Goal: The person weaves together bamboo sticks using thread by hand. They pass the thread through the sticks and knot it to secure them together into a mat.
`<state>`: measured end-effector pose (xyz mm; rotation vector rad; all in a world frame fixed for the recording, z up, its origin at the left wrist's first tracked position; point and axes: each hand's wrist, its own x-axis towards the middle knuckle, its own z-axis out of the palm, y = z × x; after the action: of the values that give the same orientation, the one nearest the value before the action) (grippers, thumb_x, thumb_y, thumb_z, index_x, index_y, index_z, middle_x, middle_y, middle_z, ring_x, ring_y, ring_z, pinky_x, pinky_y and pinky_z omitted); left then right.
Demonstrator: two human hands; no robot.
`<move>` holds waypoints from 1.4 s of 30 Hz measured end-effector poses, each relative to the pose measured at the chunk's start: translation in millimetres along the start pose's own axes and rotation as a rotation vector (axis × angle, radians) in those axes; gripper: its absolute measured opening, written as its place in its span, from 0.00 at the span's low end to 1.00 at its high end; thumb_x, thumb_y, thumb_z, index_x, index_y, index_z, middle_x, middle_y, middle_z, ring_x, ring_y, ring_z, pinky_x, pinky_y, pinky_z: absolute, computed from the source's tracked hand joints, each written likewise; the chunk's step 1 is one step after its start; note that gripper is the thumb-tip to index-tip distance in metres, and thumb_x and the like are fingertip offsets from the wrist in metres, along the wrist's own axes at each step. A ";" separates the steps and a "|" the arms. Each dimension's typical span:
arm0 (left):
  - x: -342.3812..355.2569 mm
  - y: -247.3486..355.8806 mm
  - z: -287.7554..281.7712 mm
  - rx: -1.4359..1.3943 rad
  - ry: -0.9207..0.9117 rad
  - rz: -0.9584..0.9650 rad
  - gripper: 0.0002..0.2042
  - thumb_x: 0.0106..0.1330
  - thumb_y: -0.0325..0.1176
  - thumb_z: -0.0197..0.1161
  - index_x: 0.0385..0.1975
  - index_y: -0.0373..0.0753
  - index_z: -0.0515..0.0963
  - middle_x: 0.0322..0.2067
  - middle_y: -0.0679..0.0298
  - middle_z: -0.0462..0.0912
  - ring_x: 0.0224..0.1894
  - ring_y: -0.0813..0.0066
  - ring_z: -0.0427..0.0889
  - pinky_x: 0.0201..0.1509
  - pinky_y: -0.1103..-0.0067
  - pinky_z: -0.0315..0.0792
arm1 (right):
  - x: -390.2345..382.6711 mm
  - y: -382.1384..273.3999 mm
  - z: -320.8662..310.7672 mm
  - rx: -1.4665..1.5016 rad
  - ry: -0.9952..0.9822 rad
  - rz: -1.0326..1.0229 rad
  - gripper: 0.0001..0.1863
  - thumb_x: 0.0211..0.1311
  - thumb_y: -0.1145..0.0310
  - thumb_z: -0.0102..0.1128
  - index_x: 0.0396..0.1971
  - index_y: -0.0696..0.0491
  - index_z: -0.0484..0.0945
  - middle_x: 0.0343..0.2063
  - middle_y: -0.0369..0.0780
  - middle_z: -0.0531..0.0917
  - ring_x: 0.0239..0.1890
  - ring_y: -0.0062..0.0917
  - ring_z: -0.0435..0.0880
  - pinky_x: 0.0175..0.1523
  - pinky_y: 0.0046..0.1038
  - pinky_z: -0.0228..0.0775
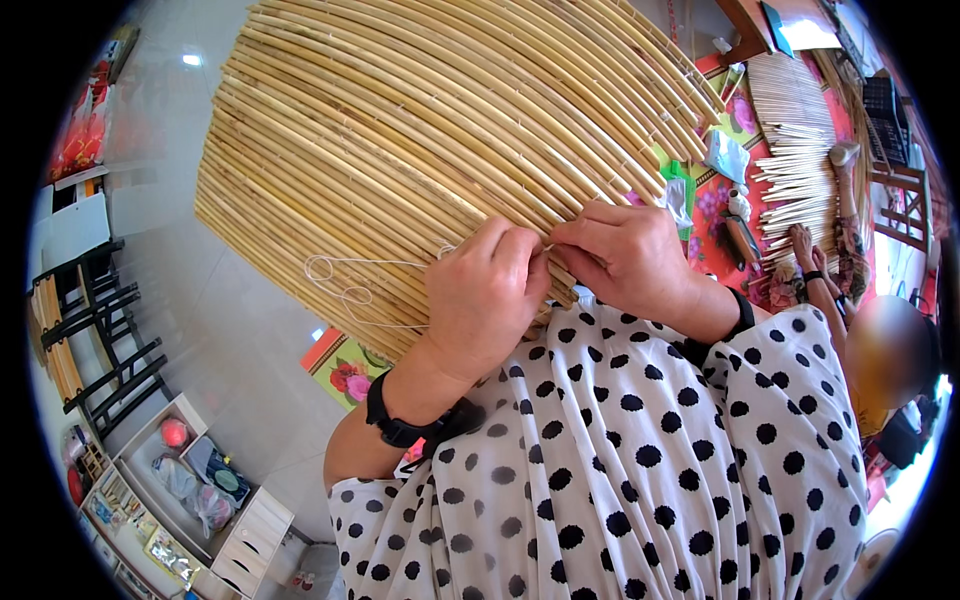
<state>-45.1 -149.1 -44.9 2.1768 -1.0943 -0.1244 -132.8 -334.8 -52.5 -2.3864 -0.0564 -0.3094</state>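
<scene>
Left hand and right hand meeting at near edge of ribbed cane mat, fingers pinched shut on thin white string, glossy pale floor open leftward

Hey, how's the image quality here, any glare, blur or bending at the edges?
Head view: even, bright daylight; a glare spot on the pale floor; the reed mat and both hands sharp; fisheye curves the slats toward the black rim; a co-worker's face is blurred out.

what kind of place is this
Likely a home craft workroom for cane or bamboo weaving: a large woven cane mat in work, a second mat of loose slats on a flowered floor sheet, and small storage shelves.
</scene>
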 end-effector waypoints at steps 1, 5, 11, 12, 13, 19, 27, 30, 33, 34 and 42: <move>-0.3 -0.6 0.1 -0.008 -0.001 -0.001 0.09 0.58 0.24 0.76 0.33 0.41 0.81 0.30 0.64 0.81 0.25 0.63 0.84 0.27 0.69 0.76 | -0.9 1.4 0.2 0.018 0.007 0.002 0.08 0.58 0.70 0.73 0.39 0.49 0.89 0.30 0.36 0.85 0.28 0.36 0.87 0.30 0.36 0.80; -1.5 -0.9 -3.2 0.012 -0.032 0.007 0.08 0.58 0.24 0.75 0.32 0.40 0.81 0.30 0.63 0.81 0.26 0.61 0.85 0.28 0.68 0.77 | 0.5 3.1 -2.6 0.070 0.023 -0.004 0.09 0.58 0.73 0.72 0.39 0.51 0.89 0.30 0.38 0.85 0.29 0.37 0.87 0.32 0.37 0.81; -6.1 -1.9 -8.1 0.113 -0.118 0.089 0.08 0.61 0.30 0.71 0.28 0.42 0.76 0.30 0.64 0.78 0.25 0.62 0.84 0.26 0.68 0.77 | 0.7 0.1 -6.5 0.039 0.018 0.002 0.08 0.58 0.74 0.72 0.38 0.52 0.88 0.30 0.39 0.85 0.30 0.37 0.87 0.33 0.36 0.81; -6.4 -0.4 -9.4 0.102 -0.134 0.061 0.07 0.60 0.28 0.72 0.29 0.41 0.78 0.30 0.64 0.79 0.27 0.61 0.84 0.27 0.68 0.77 | 0.4 0.1 -6.1 0.035 0.017 0.000 0.08 0.58 0.74 0.72 0.38 0.52 0.88 0.30 0.38 0.84 0.30 0.37 0.87 0.33 0.36 0.81; -6.0 1.4 -10.7 0.093 -0.150 0.035 0.07 0.59 0.27 0.73 0.30 0.41 0.79 0.31 0.63 0.80 0.28 0.60 0.85 0.29 0.68 0.77 | -0.2 0.6 -5.4 0.033 0.020 -0.002 0.08 0.58 0.74 0.72 0.38 0.52 0.88 0.30 0.38 0.84 0.30 0.37 0.87 0.33 0.36 0.81; -2.9 1.5 -9.5 0.054 -0.070 0.043 0.09 0.59 0.30 0.73 0.35 0.43 0.79 0.31 0.65 0.78 0.27 0.62 0.85 0.27 0.69 0.77 | -0.9 1.3 -3.1 0.018 0.032 -0.011 0.08 0.58 0.74 0.72 0.38 0.52 0.88 0.29 0.38 0.84 0.30 0.36 0.88 0.32 0.36 0.81; -0.4 4.0 -5.2 0.039 -0.035 0.034 0.10 0.59 0.30 0.74 0.37 0.43 0.79 0.32 0.65 0.77 0.28 0.63 0.85 0.28 0.69 0.77 | 0.2 0.0 -4.6 0.030 0.026 -0.002 0.07 0.60 0.73 0.73 0.38 0.52 0.88 0.29 0.38 0.84 0.29 0.36 0.87 0.32 0.35 0.80; 1.3 4.5 -3.3 0.043 -0.033 0.045 0.10 0.59 0.30 0.74 0.36 0.43 0.79 0.31 0.65 0.76 0.28 0.63 0.84 0.28 0.69 0.77 | -0.8 1.1 -3.0 0.031 0.040 0.004 0.07 0.60 0.73 0.73 0.38 0.52 0.88 0.28 0.38 0.83 0.29 0.36 0.87 0.32 0.35 0.80; 1.8 5.4 -2.8 0.051 -0.031 0.050 0.09 0.60 0.31 0.74 0.33 0.43 0.79 0.30 0.65 0.75 0.28 0.63 0.84 0.28 0.69 0.77 | 0.2 0.2 -3.2 0.029 0.050 0.004 0.07 0.60 0.74 0.73 0.38 0.52 0.88 0.28 0.38 0.83 0.28 0.36 0.86 0.31 0.36 0.79; 1.1 4.0 -1.7 0.060 -0.029 0.058 0.08 0.60 0.31 0.74 0.32 0.43 0.78 0.30 0.65 0.75 0.28 0.63 0.84 0.28 0.69 0.77 | 0.4 0.2 -3.0 0.031 0.058 0.002 0.06 0.60 0.74 0.73 0.38 0.52 0.88 0.28 0.38 0.83 0.28 0.36 0.86 0.31 0.36 0.79; 0.8 3.0 -3.0 0.061 -0.032 0.038 0.07 0.60 0.28 0.74 0.31 0.42 0.80 0.30 0.64 0.77 0.28 0.63 0.84 0.29 0.69 0.77 | -0.4 0.6 -2.4 -0.003 0.077 -0.020 0.06 0.60 0.75 0.72 0.37 0.52 0.88 0.28 0.38 0.82 0.28 0.36 0.86 0.31 0.35 0.79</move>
<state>-45.5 -149.4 -40.6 2.2138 -1.1712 -0.1104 -133.7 -336.8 -51.3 -2.3756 -0.0445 -0.4111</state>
